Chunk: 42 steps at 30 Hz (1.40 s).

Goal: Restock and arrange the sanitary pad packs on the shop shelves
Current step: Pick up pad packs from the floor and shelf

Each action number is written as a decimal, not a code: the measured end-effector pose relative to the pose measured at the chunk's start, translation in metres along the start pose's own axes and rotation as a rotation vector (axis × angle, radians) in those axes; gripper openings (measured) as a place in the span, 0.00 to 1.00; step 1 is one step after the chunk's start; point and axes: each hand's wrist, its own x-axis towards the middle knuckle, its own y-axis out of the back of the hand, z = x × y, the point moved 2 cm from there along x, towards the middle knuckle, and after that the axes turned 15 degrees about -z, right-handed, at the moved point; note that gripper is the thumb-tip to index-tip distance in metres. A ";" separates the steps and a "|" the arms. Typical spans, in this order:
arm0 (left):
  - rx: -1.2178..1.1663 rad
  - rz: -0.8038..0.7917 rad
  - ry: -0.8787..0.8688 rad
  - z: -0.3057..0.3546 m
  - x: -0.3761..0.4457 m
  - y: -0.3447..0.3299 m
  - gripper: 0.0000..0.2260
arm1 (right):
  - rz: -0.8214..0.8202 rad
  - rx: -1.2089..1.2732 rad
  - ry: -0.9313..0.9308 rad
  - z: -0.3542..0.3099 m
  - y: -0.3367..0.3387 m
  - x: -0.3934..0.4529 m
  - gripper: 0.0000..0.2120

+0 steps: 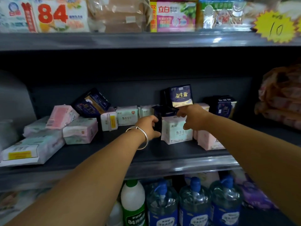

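Observation:
Both my hands reach into the middle shelf (114, 154). My left hand (149, 126), with a silver bangle on the wrist, grips the side of a dark navy pad pack (160, 115) that stands behind a white pad pack (176, 132). My right hand (191, 117) pinches the top of the same navy pack, just above the white pack. Another navy pack (180, 95) stands upright at the back. A tilted navy pack (91, 103) leans on pink and white packs at the left.
Loose white and pink pad packs (48, 131) lie in a heap on the shelf's left side. A pink pack (210, 141) and a navy pack (223, 106) stand at the right. Detergent bags fill the shelf above; bottles (193, 201) stand below.

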 end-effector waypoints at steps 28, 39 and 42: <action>0.094 -0.039 0.069 -0.016 0.050 -0.007 0.33 | -0.146 -0.389 -0.027 0.000 -0.018 0.056 0.36; 0.027 -0.123 -0.026 0.066 0.037 -0.032 0.36 | 0.208 -0.347 -0.182 0.031 0.056 -0.018 0.30; 0.043 -0.171 -0.102 0.094 0.039 -0.051 0.34 | 0.218 -0.440 -0.234 0.054 0.060 -0.041 0.28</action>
